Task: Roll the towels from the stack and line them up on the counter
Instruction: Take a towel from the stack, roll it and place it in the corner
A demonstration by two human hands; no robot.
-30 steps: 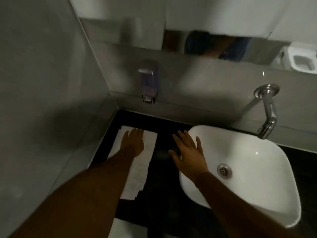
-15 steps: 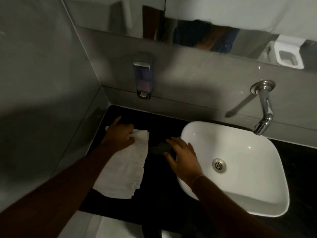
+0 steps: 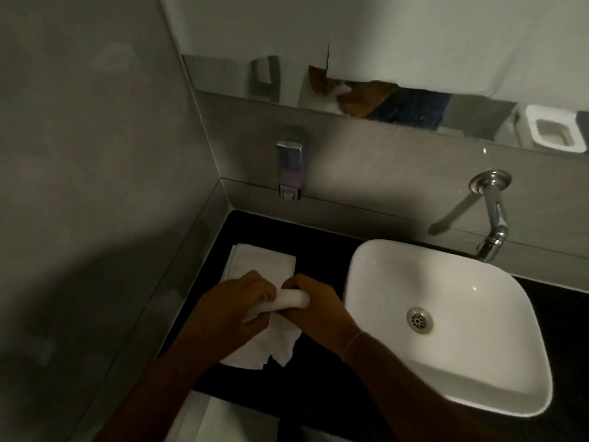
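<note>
Both hands grip one white towel (image 3: 264,266) on the black counter (image 3: 318,237): left hand (image 3: 236,309) and right hand (image 3: 314,306) pinch a small rolled portion between them, flat cloth extending toward 12 o'clock. The white basin (image 3: 446,301) sits at 3 o'clock.

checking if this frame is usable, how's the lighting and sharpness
Head view: dim overall, with a heavy shadow across the left wall; the white sink shows small glare spots; the hands and towel look soft; wide-angle bending tilts the wall edges.
</note>
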